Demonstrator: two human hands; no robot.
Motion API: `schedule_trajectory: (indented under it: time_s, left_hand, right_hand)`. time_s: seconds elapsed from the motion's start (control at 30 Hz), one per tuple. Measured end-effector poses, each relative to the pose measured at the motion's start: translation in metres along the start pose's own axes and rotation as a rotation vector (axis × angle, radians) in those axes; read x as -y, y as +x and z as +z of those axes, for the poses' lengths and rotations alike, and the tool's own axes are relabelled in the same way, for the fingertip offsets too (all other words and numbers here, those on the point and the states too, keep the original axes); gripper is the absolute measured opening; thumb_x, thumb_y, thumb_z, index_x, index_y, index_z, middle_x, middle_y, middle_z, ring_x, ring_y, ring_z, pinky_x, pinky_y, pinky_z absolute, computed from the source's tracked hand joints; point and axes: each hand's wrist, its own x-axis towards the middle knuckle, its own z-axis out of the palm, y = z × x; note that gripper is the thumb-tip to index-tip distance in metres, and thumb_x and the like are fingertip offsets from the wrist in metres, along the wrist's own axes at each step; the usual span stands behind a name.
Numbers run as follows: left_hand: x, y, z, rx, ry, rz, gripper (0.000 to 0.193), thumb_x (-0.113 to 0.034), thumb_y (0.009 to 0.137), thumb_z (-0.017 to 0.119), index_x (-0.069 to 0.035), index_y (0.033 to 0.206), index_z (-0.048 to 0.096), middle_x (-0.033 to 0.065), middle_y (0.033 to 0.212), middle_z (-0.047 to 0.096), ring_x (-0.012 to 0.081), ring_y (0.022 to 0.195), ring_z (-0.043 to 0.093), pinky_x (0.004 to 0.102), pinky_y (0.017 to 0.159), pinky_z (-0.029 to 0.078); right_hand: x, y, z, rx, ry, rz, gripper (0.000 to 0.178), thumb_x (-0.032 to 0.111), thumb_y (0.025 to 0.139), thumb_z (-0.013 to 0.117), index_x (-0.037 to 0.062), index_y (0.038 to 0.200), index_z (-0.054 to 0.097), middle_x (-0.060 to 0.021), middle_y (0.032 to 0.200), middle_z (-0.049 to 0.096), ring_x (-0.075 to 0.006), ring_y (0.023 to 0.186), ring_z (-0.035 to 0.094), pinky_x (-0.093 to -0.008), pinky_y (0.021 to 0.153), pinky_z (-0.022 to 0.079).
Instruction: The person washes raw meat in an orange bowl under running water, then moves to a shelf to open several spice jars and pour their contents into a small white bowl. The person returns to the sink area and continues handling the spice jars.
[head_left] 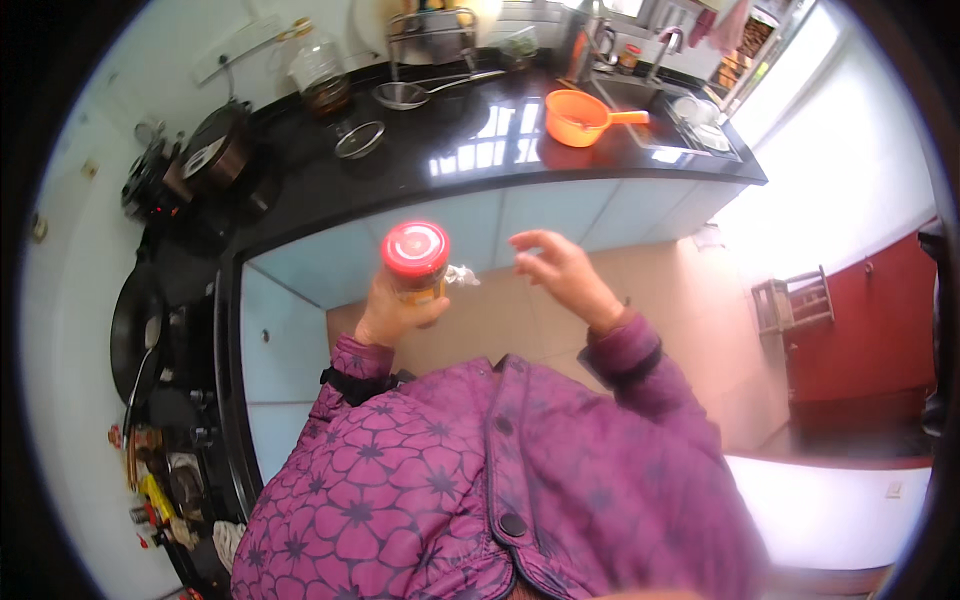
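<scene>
My left hand (385,312) is wrapped around a jar with a red lid (415,248), held upright in front of my body. The lid is on the jar, and part of a yellow label shows below it. A crumpled, shiny whitish scrap (462,276) sticks out beside the jar, by the fingers of that hand; I cannot tell what it is. To the right, my right hand (562,272) hangs in the air with its fingers apart and nothing in them. It does not touch the jar.
A black counter (460,160) runs ahead and down the left side. On it are an orange dipper (576,118), a strainer (402,95), a round sieve (360,140), a large glass jar (320,75) and a dark cooker (220,150). A wok (137,330) lies left; a stool (793,302) stands right.
</scene>
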Motion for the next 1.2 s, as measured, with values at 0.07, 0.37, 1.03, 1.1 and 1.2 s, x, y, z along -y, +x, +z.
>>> schedule_trajectory:
  time_s: [0.07,0.37,1.03,1.1,1.2]
  left_hand:
    - [0.005,0.031,0.031,0.052,-0.014,-0.033,0.068,-0.006,0.066,0.085,-0.004,0.126,0.055,0.0051,0.12,0.063,0.0146,0.11,0.059,0.0327,0.096,0.048]
    - [0.03,0.172,0.13,0.229,-0.079,-0.055,0.065,-0.007,0.066,0.083,-0.005,0.124,0.053,0.0026,0.11,0.062,0.0127,0.099,0.059,0.031,0.089,0.049]
    - [0.103,0.466,0.319,0.429,-0.113,-0.139,0.066,-0.009,0.066,0.083,-0.003,0.125,0.054,0.0067,0.118,0.06,0.0175,0.109,0.057,0.0345,0.098,0.046]
    - [0.111,0.473,0.343,0.301,-0.119,-0.152,0.067,-0.009,0.065,0.084,-0.003,0.124,0.053,0.0063,0.116,0.061,0.0174,0.108,0.058,0.0341,0.097,0.046]
    - [0.114,0.477,0.381,0.182,-0.112,-0.274,0.068,-0.008,0.064,0.084,-0.003,0.125,0.053,0.0061,0.116,0.061,0.0174,0.108,0.058,0.034,0.097,0.046]
  right_hand:
    - [-0.006,0.003,-0.052,-0.123,0.072,0.012,0.021,0.01,0.093,0.063,0.0041,0.113,0.063,-0.0031,0.1,0.063,-0.0115,0.08,0.065,-0.0253,0.069,0.053]
    - [-0.079,0.04,-0.216,-0.229,-0.027,0.236,0.022,0.018,0.094,0.063,0.005,0.111,0.065,-0.0028,0.098,0.066,-0.0108,0.077,0.066,-0.0244,0.064,0.051]
    - [-0.298,0.362,-0.664,-0.005,-0.452,0.638,0.033,0.03,0.092,0.063,0.0137,0.121,0.063,-0.0017,0.109,0.066,-0.0151,0.09,0.065,-0.0346,0.076,0.054]
    - [-0.336,0.408,-0.672,0.303,-0.613,0.67,0.041,0.032,0.091,0.064,0.0142,0.128,0.059,-0.0043,0.112,0.064,-0.0172,0.094,0.063,-0.0326,0.072,0.054]
    - [-0.398,0.462,-0.654,0.715,-0.76,0.704,0.057,0.031,0.084,0.073,0.0194,0.136,0.053,-0.0095,0.122,0.061,-0.0254,0.1,0.061,-0.0402,0.08,0.055]
